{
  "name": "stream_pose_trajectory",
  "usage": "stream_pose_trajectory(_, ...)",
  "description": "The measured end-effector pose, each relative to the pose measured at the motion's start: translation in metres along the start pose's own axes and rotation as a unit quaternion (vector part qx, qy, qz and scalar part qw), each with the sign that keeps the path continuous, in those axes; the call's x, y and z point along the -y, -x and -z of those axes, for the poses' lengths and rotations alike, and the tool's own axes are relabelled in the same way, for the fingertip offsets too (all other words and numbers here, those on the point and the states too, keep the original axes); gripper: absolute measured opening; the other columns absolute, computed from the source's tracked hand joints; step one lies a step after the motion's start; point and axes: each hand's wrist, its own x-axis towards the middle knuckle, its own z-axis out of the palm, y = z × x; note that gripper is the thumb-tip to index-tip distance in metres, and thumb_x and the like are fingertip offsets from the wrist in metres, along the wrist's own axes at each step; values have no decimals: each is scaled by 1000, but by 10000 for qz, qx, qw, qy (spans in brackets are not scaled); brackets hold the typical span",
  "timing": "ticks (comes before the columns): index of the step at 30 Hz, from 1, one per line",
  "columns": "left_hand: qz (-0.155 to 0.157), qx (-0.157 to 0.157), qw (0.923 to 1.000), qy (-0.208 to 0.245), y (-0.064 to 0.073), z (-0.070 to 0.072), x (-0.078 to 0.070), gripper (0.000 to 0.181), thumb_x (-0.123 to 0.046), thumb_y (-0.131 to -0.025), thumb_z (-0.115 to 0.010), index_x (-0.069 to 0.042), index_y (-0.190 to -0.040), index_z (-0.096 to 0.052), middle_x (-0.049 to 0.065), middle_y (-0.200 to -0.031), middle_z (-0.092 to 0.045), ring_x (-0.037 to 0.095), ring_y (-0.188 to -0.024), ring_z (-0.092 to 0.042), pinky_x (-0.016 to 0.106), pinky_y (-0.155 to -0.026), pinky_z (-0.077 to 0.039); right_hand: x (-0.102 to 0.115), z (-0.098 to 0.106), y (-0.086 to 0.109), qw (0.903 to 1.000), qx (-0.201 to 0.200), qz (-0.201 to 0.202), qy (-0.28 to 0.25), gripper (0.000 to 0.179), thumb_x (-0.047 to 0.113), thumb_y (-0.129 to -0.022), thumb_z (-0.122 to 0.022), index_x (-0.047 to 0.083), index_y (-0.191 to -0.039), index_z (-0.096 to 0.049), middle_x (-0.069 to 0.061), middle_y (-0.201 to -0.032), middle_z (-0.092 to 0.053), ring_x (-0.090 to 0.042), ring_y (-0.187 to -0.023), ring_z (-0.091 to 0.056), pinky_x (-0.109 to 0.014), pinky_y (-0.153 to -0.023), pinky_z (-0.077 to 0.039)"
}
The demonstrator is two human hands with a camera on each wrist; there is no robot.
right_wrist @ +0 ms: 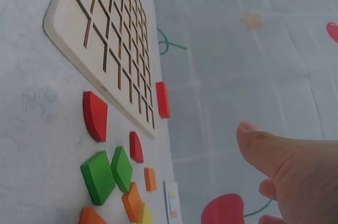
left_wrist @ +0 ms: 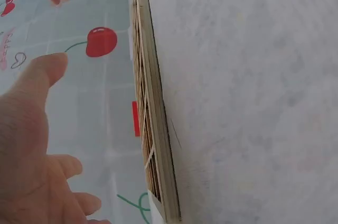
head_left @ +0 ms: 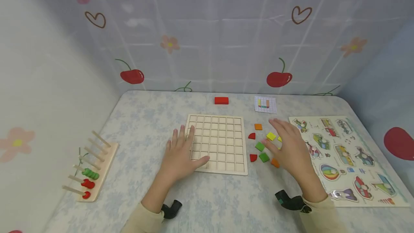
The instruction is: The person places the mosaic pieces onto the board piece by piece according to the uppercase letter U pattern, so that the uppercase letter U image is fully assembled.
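Note:
A pale wooden grid board (head_left: 221, 145) lies flat on the table. My left hand (head_left: 178, 157) is at its left side, fingers spread and thumb over the lower left cells. In the left wrist view that hand (left_wrist: 26, 145) holds nothing. My right hand (head_left: 290, 150) hovers over small coloured tiles right of the board, thumb and fingers apart with nothing between them. Among the tiles are green diamonds (head_left: 264, 157), red quarter-round pieces (head_left: 252, 136), an orange square (head_left: 258, 127) and a yellow piece (head_left: 271, 136). Some tiles are partly hidden behind the right hand.
Behind the board lies a red block (head_left: 221, 100), with a printed pattern card (head_left: 265, 104) to its right. A picture puzzle board (head_left: 350, 179) covers the table's right side. At the left stands a wooden peg rack (head_left: 104, 172) with green and red beads.

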Motion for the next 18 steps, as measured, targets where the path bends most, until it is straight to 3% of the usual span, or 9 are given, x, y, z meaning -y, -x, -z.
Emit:
stream_pose_trajectory(10, -118, 496, 9972, 551, -5, -15, 30, 132, -78, -70, -70, -10, -161, -2, 17, -167, -4, 37, -155, -2, 60, -123, -11, -29, 4, -11, 9952, 400, -658, -597, 57, 17, -89, -75, 6, -140, -53, -23, -140, -54, -46, -129, -39, -66, -103, -35)
stream_pose_trajectory(18, -243, 423, 9964, 688, -4, -25, 39, 144, -81, -60, -75, -1, -159, -6, 18, -167, -7, 35, -155, -3, 59, -123, -7, -43, -6, -17, 9929, 541, -809, -686, 49, 19, -92, -71, 5, -137, -57, -22, -132, -59, -43, -123, -43, -63, -97, -41)
